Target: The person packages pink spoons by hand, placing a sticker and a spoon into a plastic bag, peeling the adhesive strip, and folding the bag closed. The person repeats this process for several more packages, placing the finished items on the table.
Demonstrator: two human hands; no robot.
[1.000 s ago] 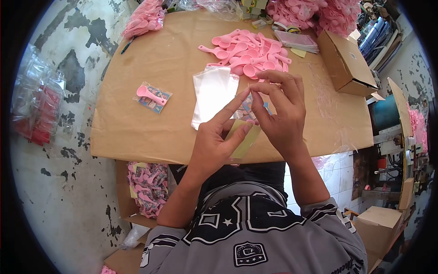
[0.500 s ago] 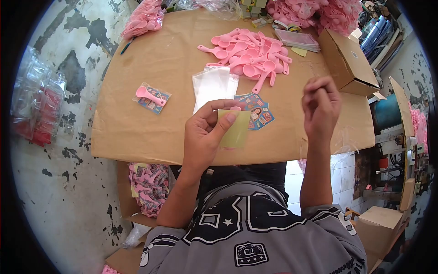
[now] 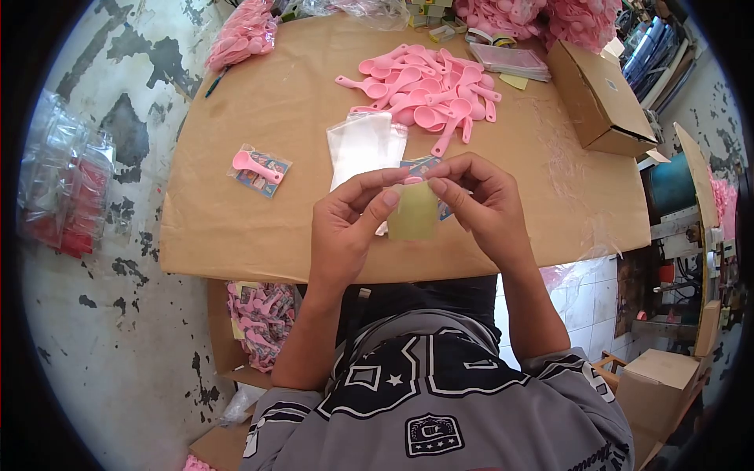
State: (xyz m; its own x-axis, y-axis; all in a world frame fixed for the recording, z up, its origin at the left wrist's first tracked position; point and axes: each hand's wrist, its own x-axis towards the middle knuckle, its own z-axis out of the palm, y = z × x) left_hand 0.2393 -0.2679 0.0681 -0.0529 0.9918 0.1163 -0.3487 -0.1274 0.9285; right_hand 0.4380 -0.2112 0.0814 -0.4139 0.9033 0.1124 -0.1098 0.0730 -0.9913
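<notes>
Pinching one rectangular, yellow-green packet (image 3: pixel 414 215) at its top corners, we have left hand (image 3: pixel 343 224) and right hand (image 3: pixel 488 210) both grasping it, pink edge (image 3: pixel 413 180) between fingertips (image 3: pixel 390 198). Beyond the fingers: spoons (image 3: pixel 429 116), one heap, too overlapped to count. Left of the fingers: one bagged spoon (image 3: pixel 256 166), print unreadable.

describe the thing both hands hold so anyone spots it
Find the brown table, then the left hand and right hand above its near edge. They hold a yellow-green rectangle by its upper edge. Its plain face distinguishes it from the blue printed cards behind.
</notes>
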